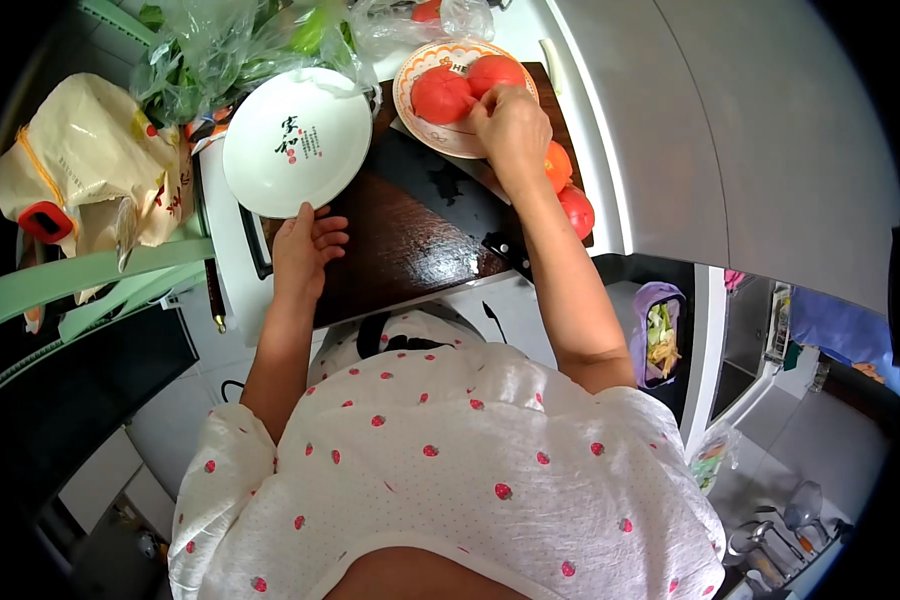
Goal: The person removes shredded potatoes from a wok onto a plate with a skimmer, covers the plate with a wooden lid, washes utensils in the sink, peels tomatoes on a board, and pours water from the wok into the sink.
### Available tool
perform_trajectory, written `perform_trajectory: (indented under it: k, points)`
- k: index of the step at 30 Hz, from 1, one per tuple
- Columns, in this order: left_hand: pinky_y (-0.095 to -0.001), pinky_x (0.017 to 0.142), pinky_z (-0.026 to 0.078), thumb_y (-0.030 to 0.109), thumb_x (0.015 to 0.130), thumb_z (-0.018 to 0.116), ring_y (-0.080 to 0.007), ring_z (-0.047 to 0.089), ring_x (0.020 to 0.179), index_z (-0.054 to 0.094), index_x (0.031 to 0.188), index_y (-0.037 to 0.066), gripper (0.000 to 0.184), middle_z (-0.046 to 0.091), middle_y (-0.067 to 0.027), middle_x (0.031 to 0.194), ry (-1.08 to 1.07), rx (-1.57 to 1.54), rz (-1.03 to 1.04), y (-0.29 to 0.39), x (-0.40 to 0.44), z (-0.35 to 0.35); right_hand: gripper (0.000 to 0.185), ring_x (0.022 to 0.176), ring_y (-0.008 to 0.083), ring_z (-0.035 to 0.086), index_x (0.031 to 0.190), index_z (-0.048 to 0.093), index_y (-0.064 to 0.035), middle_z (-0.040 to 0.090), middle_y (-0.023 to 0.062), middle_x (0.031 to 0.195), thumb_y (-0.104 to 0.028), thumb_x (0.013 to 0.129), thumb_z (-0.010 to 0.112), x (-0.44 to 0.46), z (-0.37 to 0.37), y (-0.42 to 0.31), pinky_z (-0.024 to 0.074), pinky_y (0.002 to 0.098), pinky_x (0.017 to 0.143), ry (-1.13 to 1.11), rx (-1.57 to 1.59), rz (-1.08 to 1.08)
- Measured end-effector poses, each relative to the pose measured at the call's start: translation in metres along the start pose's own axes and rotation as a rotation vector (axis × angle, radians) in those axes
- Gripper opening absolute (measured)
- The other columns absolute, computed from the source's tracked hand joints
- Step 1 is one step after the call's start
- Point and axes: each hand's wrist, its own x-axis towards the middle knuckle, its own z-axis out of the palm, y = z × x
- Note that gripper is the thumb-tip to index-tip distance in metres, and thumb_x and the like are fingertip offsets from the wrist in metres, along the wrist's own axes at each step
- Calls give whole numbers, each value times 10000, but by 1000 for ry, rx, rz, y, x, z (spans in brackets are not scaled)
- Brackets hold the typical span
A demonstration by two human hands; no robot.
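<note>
A white plate (255,165) with dark Chinese lettering lies at the left of the dark cutting board (370,250). My left hand (308,245) is at its near rim, a fingertip by the edge and the other fingers loosely apart. At the back right, a patterned plate (458,142) with an orange border holds two red tomatoes, a left one (441,95) and a right one (494,74). Over this plate my right hand (515,130) has its thumb and fingers closed against the right tomato; the fingertips are partly hidden. A black knife (435,185) lies flat on the board.
Two more tomatoes (574,210) sit at the board's right edge, partly behind my right forearm. Bagged greens (230,60) and a bagged tomato (427,12) are at the back. A cream bag (100,150) stands left. Below right is a purple-rimmed bin (642,300) with scraps.
</note>
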Motion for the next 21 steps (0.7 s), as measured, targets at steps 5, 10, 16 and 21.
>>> perform_trajectory:
  k: [5, 10, 16, 21]
  points:
    - [-231, 472, 448, 331, 905, 440, -142, 570, 585, 505, 970, 16, 328, 613, -97, 758, 24, -1, 15, -1, 1, 2, 93, 649, 312, 574, 661, 599, -39, 572, 139, 712, -130, 671, 619, -1, -14, 17, 458, 403, 594, -28, 6, 86]
    - [-225, 477, 447, 329, 906, 439, -138, 572, 588, 508, 958, 28, 313, 615, -92, 761, 7, -34, 29, -4, 0, 0, 102, 646, 282, 569, 670, 609, -43, 575, 124, 705, -141, 684, 631, 1, -34, 15, 451, 379, 610, -24, 219, 159]
    - [-224, 479, 446, 331, 910, 432, -135, 571, 587, 512, 956, 33, 312, 615, -84, 755, 24, -55, 46, -6, -1, 3, 99, 623, 227, 561, 691, 612, -29, 580, 104, 665, -126, 706, 629, 7, -38, 19, 448, 335, 603, -32, 314, 154]
    - [-227, 475, 432, 341, 910, 424, -135, 564, 581, 525, 942, 37, 322, 613, -80, 743, 55, -65, 43, -7, -1, 6, 92, 664, 290, 583, 709, 633, -51, 587, 127, 693, -143, 705, 626, 10, -36, 14, 458, 378, 626, -72, 324, 69]
